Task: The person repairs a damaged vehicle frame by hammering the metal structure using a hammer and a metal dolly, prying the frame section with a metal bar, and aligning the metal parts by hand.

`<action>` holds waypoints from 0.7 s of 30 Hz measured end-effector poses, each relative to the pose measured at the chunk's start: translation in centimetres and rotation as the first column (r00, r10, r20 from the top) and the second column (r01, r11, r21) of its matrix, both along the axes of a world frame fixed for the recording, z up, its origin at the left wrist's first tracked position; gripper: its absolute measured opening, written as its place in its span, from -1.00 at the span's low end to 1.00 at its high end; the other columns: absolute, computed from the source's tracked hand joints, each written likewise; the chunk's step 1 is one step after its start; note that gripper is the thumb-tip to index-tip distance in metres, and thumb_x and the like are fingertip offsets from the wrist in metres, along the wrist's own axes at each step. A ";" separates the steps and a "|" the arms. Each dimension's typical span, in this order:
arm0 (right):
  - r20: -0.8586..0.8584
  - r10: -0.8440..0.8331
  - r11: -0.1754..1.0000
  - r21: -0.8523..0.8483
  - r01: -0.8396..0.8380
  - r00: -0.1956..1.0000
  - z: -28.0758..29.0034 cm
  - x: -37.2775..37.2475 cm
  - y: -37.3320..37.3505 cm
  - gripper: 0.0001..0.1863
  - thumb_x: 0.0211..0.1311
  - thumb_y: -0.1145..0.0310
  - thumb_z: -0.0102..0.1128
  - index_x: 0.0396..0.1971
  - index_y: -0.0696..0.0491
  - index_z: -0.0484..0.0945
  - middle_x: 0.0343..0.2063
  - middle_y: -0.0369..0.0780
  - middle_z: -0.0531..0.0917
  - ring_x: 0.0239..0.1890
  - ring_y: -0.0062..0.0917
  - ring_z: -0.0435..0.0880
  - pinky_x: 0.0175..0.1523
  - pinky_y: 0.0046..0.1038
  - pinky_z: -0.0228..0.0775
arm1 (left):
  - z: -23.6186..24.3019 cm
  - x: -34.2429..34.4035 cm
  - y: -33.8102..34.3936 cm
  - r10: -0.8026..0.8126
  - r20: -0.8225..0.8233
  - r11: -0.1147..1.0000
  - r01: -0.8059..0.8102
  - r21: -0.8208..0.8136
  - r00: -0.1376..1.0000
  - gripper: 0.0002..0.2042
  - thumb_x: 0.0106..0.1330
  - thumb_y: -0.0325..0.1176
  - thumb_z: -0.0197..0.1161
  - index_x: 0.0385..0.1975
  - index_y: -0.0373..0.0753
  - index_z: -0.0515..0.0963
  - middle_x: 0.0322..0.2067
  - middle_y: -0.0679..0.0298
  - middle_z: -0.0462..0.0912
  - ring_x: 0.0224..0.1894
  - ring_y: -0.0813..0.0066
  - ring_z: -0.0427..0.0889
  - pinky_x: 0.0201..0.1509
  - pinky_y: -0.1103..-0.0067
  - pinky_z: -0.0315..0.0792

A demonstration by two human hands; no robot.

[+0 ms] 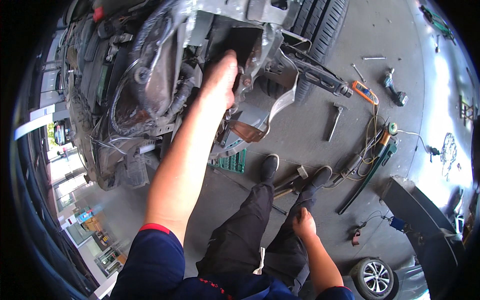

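My left hand [223, 72] reaches into a dark opening in the stripped body [152, 95] of a vehicle. Its wrist lies beside a bent, rusty metal bracket [246, 80]; the fingers are hidden, so what they touch cannot be told. A curved piece of sheet metal [282, 95] sticks out just right of this hand. Down by my right leg is my right hand [304, 223], its fingers curled closed with the thumb on top. Whatever may lie inside that fist is out of sight.
A tyre [322, 25] is at the top. On the floor to the right are a hammer [334, 122], an orange meter [365, 92], a cordless power tool [395, 89] and cables. A green tool case [234, 162] lies near my feet, a loose wheel [375, 277] at lower right.
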State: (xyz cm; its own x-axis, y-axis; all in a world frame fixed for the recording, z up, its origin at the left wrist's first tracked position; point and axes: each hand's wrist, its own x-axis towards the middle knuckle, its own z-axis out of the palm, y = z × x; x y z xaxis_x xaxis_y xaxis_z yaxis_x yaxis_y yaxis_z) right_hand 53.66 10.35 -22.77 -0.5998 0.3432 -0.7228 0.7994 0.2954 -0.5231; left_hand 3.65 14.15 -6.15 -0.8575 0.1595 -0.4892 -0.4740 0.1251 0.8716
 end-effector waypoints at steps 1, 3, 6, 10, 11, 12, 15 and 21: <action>0.077 0.006 1.000 0.025 -0.008 0.997 -1.3 2.1 -0.6 -0.68 0.09 0.37 0.21 -0.19 0.19 0.42 -0.23 0.11 0.63 -0.09 0.07 0.60 0.03 -0.05 0.45 | -0.1 0.0 -0.1 0.013 0.007 1.000 -0.013 0.008 1.000 -0.36 0.36 -0.06 0.21 0.28 -0.43 0.34 0.25 -0.06 0.42 0.27 0.12 0.37 0.37 0.25 0.23; 0.066 0.004 0.999 0.052 -0.008 0.998 -3.0 5.2 -2.1 -0.69 0.08 0.36 0.21 -0.22 0.19 0.43 -0.22 0.11 0.62 -0.09 0.07 0.59 0.04 -0.05 0.45 | -0.2 -0.3 -0.3 -0.069 0.100 0.997 0.064 0.053 0.993 -0.36 0.34 -0.02 0.23 0.28 -0.36 0.36 0.27 0.01 0.41 0.26 0.13 0.37 0.34 0.22 0.26; 0.009 -0.036 0.993 0.111 0.034 0.999 -4.2 7.0 -3.6 -0.72 0.04 0.37 0.20 -0.26 0.19 0.45 -0.23 0.09 0.62 -0.09 0.05 0.59 0.05 -0.06 0.45 | -1.0 -1.2 -0.3 -0.067 0.172 0.997 0.061 0.043 0.983 -0.52 0.33 -0.04 0.23 0.07 -0.30 0.48 0.07 0.11 0.53 0.08 0.23 0.46 0.22 0.28 0.34; 0.009 -0.069 0.988 0.139 0.067 0.998 -4.5 7.1 -4.2 -0.75 -0.02 0.38 0.19 -0.31 0.16 0.49 -0.26 0.05 0.62 -0.11 0.03 0.59 0.03 -0.07 0.46 | -2.7 -2.0 -0.3 0.030 0.000 1.000 -0.030 -0.001 1.000 -0.65 0.30 -0.18 0.17 -0.12 -0.38 0.54 -0.09 0.13 0.55 -0.03 0.29 0.47 0.16 0.40 0.34; 0.016 -0.063 0.985 0.161 0.060 0.998 -4.4 7.0 -4.1 -0.74 -0.02 0.38 0.19 -0.31 0.16 0.49 -0.25 0.04 0.62 -0.11 0.03 0.59 0.03 -0.07 0.46 | -3.1 -2.1 -0.4 0.024 -0.006 1.000 -0.023 0.013 1.000 -0.65 0.30 -0.18 0.17 -0.12 -0.38 0.54 -0.09 0.13 0.55 -0.03 0.29 0.47 0.16 0.40 0.34; 0.046 -0.060 0.990 0.130 0.053 0.997 -4.4 7.0 -4.0 -0.74 -0.02 0.38 0.19 -0.31 0.16 0.49 -0.25 0.04 0.62 -0.11 0.03 0.59 0.03 -0.07 0.46 | -3.5 -2.1 -0.4 0.055 -0.051 0.998 -0.054 0.015 0.997 -0.63 0.29 -0.18 0.17 -0.11 -0.41 0.54 -0.08 0.10 0.56 -0.03 0.31 0.47 0.17 0.40 0.34; -0.003 -0.086 0.980 0.179 0.085 0.996 -4.2 7.1 -3.7 -0.75 -0.02 0.37 0.18 -0.32 0.16 0.49 -0.26 0.04 0.63 -0.13 0.04 0.59 0.02 -0.06 0.46 | -3.9 -2.2 -0.3 0.113 -0.151 0.993 -0.117 -0.017 0.982 -0.58 0.29 -0.18 0.18 -0.11 -0.49 0.54 -0.07 0.04 0.58 -0.01 0.31 0.49 0.18 0.41 0.34; 0.066 -0.074 0.989 0.132 0.065 0.995 -4.0 6.5 -3.5 -0.76 0.02 0.35 0.15 -0.33 0.16 0.50 -0.27 0.05 0.63 -0.13 0.03 0.61 0.01 -0.06 0.48 | -2.2 -0.8 0.2 0.056 -0.097 0.995 -0.063 -0.074 0.994 -0.54 0.42 -0.18 0.07 0.11 -0.47 0.45 0.15 0.01 0.51 0.20 0.26 0.45 0.32 0.37 0.28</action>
State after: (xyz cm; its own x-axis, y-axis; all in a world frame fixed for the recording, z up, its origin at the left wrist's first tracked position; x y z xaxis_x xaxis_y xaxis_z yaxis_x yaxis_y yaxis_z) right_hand 60.13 6.87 -26.76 -0.5205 0.4755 -0.7092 0.8538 0.2993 -0.4260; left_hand 2.86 14.31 -8.40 -0.9073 0.0721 -0.4142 -0.3984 0.1675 0.9018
